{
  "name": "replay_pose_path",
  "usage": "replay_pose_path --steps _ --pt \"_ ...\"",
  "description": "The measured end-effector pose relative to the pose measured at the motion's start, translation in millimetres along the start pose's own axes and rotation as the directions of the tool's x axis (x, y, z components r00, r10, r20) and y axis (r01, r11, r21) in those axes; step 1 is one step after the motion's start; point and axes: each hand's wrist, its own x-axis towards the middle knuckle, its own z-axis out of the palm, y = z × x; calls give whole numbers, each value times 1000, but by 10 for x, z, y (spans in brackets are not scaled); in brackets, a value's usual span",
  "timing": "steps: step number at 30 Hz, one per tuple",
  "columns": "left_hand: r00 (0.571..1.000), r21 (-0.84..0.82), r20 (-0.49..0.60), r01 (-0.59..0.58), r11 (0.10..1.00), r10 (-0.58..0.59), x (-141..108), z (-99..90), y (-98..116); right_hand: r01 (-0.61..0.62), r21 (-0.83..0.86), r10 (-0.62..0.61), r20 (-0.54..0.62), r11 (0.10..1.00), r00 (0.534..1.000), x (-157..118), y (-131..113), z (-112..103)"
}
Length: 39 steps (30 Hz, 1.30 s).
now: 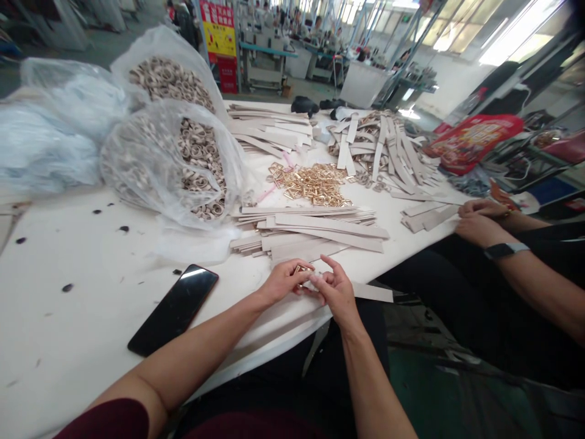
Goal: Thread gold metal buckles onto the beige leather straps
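Gold buckle (301, 268) pinched between both hands' fingers (329, 268) over a white worktable (68, 244) in a sewing workshop (265, 55)

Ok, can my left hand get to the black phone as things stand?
Likely yes: the black phone lies on the white table just beside your left hand, nothing between them, though that hand is pinching a small gold buckle.

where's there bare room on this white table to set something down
Bare white tabletop spreads left, between the clear plastic bag of beige rings and the black smartphone; a narrower strip lies between the phone, the left hand and the beige straps. It's crowded centre and far side, where straps and gold metal buckles pile up.
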Motion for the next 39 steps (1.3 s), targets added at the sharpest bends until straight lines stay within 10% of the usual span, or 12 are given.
replay_pose_path --steps 10,15,19,25,29,33,39 --pt "992 1 124 30 1000 -30 -32 -4 -1 15 -429 -54 -80 903 995 -101 80 145" --pt "990 -57 136 37 998 -29 -27 -56 66 115 -459 -89 78 881 993 -159 -32 -79" --pt "986 -57 156 62 996 -53 -37 -51 106 376 -705 -354 187 601 916 -139 -133 -366" --pt "991 8 130 35 999 -36 -193 173 242 370 -784 -249 280 498 927 -354 -337 -470" --pt "990 193 141 -26 981 -1 -418 385 189 154 -702 41 252 695 967 -762 -296 -516" --pt "954 271 284 15 962 -95 -683 523 37 -279 -331 384 314 901 869 -1138 -8 -525" --pt "908 338 379 46 940 -180 -912 597 -49 -244 -196 279 180 950 943 -1398 249 -368"
